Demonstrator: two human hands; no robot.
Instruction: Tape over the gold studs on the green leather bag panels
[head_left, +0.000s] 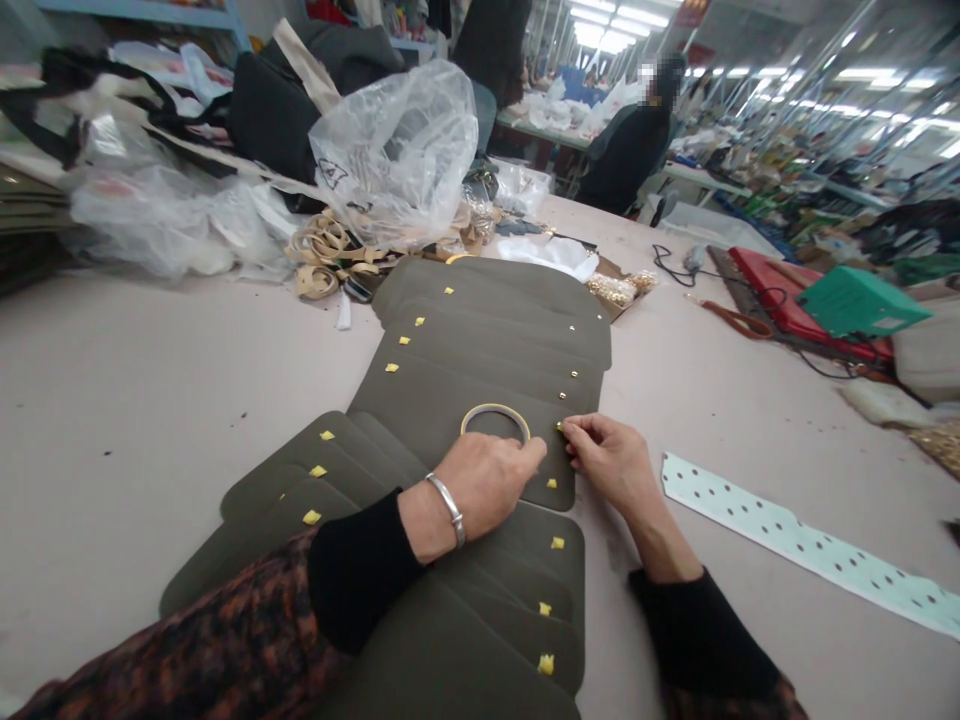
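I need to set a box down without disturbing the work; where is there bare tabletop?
The widest bare stretch of table, bar a few specks, is left of the dark panels, on the near side of the plastic bags. Another lies between the right hand, dotted strip and red item. The far side is crowded with bags and strap loops.

L hand (480,485) covers lower pt. of tape roll (495,408); its fingertips hard to see. Tiny bit (559,427) at R hand (611,465) fingertips mostly hid., too sm. to ID. Olive panels (517,625) run off btm edge, partly under L sleeve (225,620). Both sleeves cut by btm. Dotted strip (795,540) cut at R edge, dk. stack (26,225) at L. Bkgd person (630,150): head pixelated. Far shelving, R bkgd, blurred.
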